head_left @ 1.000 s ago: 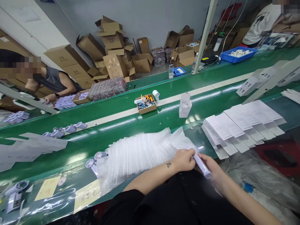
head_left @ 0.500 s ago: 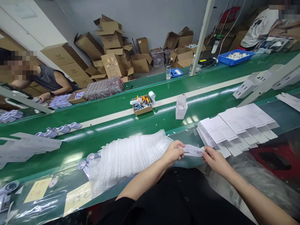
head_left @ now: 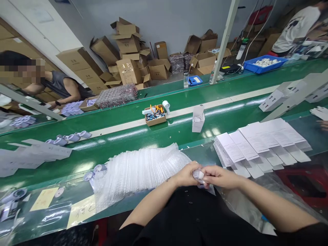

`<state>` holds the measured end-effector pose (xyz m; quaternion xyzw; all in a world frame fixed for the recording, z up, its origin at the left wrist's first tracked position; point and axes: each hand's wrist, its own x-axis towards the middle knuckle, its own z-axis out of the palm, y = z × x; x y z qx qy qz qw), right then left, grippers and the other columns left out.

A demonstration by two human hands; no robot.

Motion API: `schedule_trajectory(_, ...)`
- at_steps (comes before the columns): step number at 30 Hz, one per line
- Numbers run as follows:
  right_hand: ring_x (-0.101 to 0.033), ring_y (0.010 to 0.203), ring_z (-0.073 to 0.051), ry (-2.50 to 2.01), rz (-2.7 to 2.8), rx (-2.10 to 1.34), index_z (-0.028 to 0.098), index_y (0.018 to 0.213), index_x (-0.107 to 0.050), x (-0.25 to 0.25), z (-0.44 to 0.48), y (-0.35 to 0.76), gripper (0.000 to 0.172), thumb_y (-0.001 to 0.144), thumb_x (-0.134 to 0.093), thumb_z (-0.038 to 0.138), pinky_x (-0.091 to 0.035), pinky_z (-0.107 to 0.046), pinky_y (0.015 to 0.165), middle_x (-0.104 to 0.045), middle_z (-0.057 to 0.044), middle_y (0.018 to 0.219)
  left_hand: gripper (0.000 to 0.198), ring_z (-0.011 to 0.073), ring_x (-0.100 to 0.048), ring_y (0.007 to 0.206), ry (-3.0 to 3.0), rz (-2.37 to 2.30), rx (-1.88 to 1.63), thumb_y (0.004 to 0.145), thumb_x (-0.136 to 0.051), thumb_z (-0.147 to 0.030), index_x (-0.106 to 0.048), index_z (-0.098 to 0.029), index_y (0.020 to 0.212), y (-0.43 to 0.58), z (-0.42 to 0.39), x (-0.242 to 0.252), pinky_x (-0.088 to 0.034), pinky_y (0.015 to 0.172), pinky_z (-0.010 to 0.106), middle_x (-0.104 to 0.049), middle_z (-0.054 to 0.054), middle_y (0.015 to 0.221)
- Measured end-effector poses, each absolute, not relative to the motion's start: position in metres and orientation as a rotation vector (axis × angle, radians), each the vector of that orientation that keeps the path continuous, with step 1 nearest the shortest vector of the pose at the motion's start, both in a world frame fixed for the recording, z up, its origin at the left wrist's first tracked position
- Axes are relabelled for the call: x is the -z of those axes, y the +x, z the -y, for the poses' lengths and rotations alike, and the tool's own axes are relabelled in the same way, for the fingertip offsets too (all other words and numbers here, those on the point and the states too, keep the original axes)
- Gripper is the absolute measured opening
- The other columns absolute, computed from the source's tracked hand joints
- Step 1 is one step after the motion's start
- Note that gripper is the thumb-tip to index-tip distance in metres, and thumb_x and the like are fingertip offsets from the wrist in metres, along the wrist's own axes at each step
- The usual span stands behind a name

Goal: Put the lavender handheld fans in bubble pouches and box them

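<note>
My left hand (head_left: pixel 187 175) is closed around a lilac plastic piece in a clear bag (head_left: pixel 198 174), close in front of my black top. The fingers of my right hand (head_left: pixel 219 176) pinch the same bag from the right, at its near end. The palms hide most of the piece, and I cannot make out its exact kind. To the left of my hands, a long row of overlapping bubble-wrap bags (head_left: pixel 143 171) lies along the bench. Lilac ring-ended parts (head_left: pixel 99 168) show beside its left end.
Overlapping white printed boxes (head_left: pixel 252 145) lie on the right. A white box (head_left: pixel 198 119) stands upright on the green belt (head_left: pixel 174 135), near a small carton of mixed parts (head_left: pixel 155 118). A metal post (head_left: pixel 225 41) rises behind. A co-worker (head_left: pixel 69 87) sits far left.
My hands have come together and drawn nearer to my body. The bagged lilac piece, stretched out between them before, is now turned end-on and mostly covered by my fingers.
</note>
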<state>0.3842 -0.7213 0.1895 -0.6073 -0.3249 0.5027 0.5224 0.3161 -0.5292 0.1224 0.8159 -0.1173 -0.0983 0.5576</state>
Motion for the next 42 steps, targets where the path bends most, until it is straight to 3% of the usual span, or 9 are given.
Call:
schedule_trajectory(4,-0.051,0.117,-0.034,-1.938,1.075,-0.958,0.028,0.103,-0.067,-0.179,0.77,0.435,0.05,0.055,-0.077,0.022,-0.037,-0.053,0.1,-0.063,-0.008,0.119,0.026,0.0127,-0.054,0.063,1.661,-0.273,0.028,0.063,-0.07,-0.031,-0.058,-0.016,0.081,0.305,0.515,-0.118,-0.043,0.057,0.023,-0.058,0.0,0.071)
schedule_trajectory(7,-0.047,0.122,-0.036,-2.124,1.179,-0.639,0.029,0.055,-0.063,-0.13,0.788,0.463,0.02,0.048,-0.073,0.013,-0.011,-0.062,0.109,-0.071,-0.003,0.1,0.03,0.0105,-0.05,0.05,1.288,-0.623,-0.112,0.066,-0.066,-0.04,-0.055,-0.016,0.08,0.298,0.495,-0.118,-0.035,0.042,0.02,-0.055,-0.002,0.062)
schedule_trajectory(9,-0.052,0.119,-0.032,-2.082,1.335,-0.635,0.028,0.045,-0.055,-0.102,0.788,0.478,0.023,0.05,-0.067,0.01,-0.004,-0.06,0.111,-0.073,0.001,0.085,0.033,0.0107,-0.051,0.05,1.154,-0.717,-0.202,0.063,-0.068,-0.041,-0.055,-0.015,0.08,0.293,0.486,-0.117,-0.035,0.04,0.02,-0.056,-0.002,0.063)
schedule_trajectory(15,-0.053,0.119,-0.029,-2.023,1.652,-0.631,0.025,0.085,-0.07,-0.124,0.765,0.529,0.028,0.064,-0.057,0.012,-0.026,-0.055,0.109,-0.069,-0.008,0.11,0.032,0.0096,-0.052,0.05,0.942,-0.857,-0.338,0.06,-0.07,-0.036,-0.056,-0.014,0.079,0.274,0.466,-0.118,-0.033,0.039,0.018,-0.056,-0.003,0.063)
schedule_trajectory(21,-0.052,0.117,-0.03,-2.056,1.309,-0.355,0.023,0.118,-0.056,-0.161,0.706,0.526,0.046,0.072,-0.055,0.022,-0.04,-0.045,0.098,-0.051,-0.011,0.135,0.024,0.0104,-0.059,0.059,0.564,-0.802,-0.489,0.059,-0.07,-0.028,-0.055,-0.016,0.073,0.285,0.451,-0.145,-0.048,0.057,0.022,-0.06,-0.002,0.065)
schedule_trajectory(27,-0.052,0.11,-0.028,-1.746,0.739,-0.337,0.024,0.092,-0.062,-0.095,0.648,0.475,0.025,0.067,-0.061,0.028,-0.033,-0.047,0.104,-0.063,-0.005,0.108,0.03,0.0111,-0.056,0.055,0.751,-0.638,-0.481,0.063,-0.071,-0.037,-0.055,-0.015,0.076,0.332,0.484,-0.158,-0.046,0.051,0.023,-0.058,-0.002,0.064)
schedule_trajectory(32,-0.048,0.116,-0.03,-1.704,0.775,-0.441,0.021,0.107,-0.061,-0.082,0.665,0.461,0.045,0.065,-0.07,0.035,-0.029,-0.05,0.106,-0.059,-0.008,0.117,0.034,0.0118,-0.054,0.062,1.297,-0.73,-0.658,0.073,-0.065,-0.044,-0.051,-0.017,0.089,0.344,0.501,-0.146,-0.046,0.05,0.022,-0.054,-0.001,0.072)
schedule_trajectory(36,-0.044,0.122,-0.03,-1.665,0.872,-0.523,0.024,0.113,-0.055,-0.088,0.68,0.456,0.06,0.059,-0.078,0.035,-0.027,-0.049,0.108,-0.052,-0.008,0.128,0.022,0.0196,-0.056,0.084,1.993,-0.648,-0.761,0.082,-0.058,-0.035,-0.052,-0.017,0.094,0.345,0.512,-0.139,-0.05,0.072,0.033,-0.056,0.006,0.088)
schedule_trajectory(42,-0.053,0.109,-0.03,-1.763,0.733,-0.389,0.024,0.113,-0.044,-0.055,0.68,0.439,0.064,0.058,-0.075,0.036,-0.035,-0.051,0.101,-0.055,-0.007,0.112,0.033,0.0315,-0.05,0.099,2.821,-0.255,-0.186,0.08,-0.061,-0.038,-0.057,-0.015,0.103,0.359,0.545,-0.129,-0.046,0.081,0.048,-0.057,0.014,0.098)
